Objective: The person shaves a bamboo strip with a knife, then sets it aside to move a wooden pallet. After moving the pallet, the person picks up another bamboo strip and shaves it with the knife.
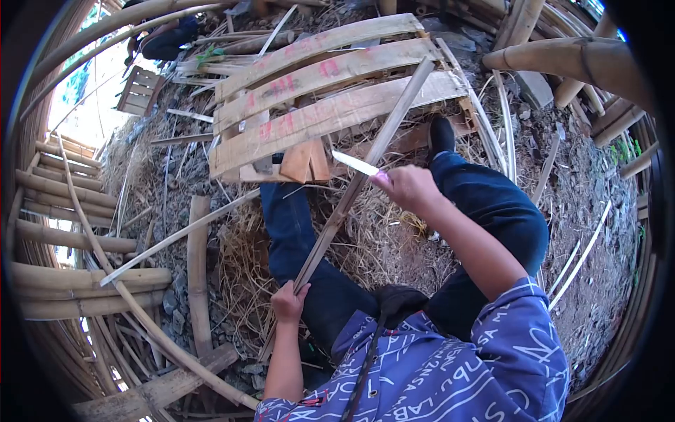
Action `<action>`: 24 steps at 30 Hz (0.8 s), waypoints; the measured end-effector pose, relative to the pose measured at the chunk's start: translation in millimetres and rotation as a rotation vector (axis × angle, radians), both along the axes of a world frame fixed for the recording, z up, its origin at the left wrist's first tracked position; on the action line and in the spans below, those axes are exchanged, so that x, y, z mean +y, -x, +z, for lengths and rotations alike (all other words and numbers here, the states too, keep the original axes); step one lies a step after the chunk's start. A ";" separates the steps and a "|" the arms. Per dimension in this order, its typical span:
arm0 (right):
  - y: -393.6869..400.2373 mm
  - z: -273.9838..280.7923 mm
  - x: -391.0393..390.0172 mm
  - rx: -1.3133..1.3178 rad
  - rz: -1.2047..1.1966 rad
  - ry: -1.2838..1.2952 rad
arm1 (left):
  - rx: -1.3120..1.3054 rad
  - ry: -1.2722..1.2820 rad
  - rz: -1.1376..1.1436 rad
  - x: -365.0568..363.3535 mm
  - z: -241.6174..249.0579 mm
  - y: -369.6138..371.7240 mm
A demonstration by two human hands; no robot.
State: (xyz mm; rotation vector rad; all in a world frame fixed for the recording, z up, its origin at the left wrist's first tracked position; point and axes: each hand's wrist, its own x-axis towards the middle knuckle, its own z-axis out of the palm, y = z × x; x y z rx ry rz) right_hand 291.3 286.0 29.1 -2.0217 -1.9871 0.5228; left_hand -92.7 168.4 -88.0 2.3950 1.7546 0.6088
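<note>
A long split bamboo strip [336, 219] slants from my lap up over the front slat of a low wooden slatted bench [330, 112]. Near its lower end my left hand [288, 301] is closed around it. My right hand [410, 188] grips the pink handle of a knife [356, 163]. The blade points up and left, and overlaps the strip in this view. Beneath the bench's front edge sits a notched wooden block [305, 162]. My legs are spread on either side of the strip, one foot by the bench's right end.
Bamboo poles [77, 281] form a fence along the left. Thick bamboo poles [562, 60] stand at the upper right. Dry shavings [246, 264] cover the ground around my legs. A wooden crate [140, 91] and a person [169, 39] are at the upper left.
</note>
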 end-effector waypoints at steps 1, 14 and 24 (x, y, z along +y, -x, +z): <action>-7.2 -7.8 3.7 -0.030 -0.034 -0.063 | -0.012 0.023 -0.005 1.2 1.3 0.0; -77.2 8.0 38.8 0.026 -0.440 -0.091 | -0.023 0.047 -0.001 -2.9 4.4 -0.6; -62.5 -5.0 38.4 0.164 -0.464 -0.121 | -0.049 0.083 0.026 -2.2 6.6 -2.5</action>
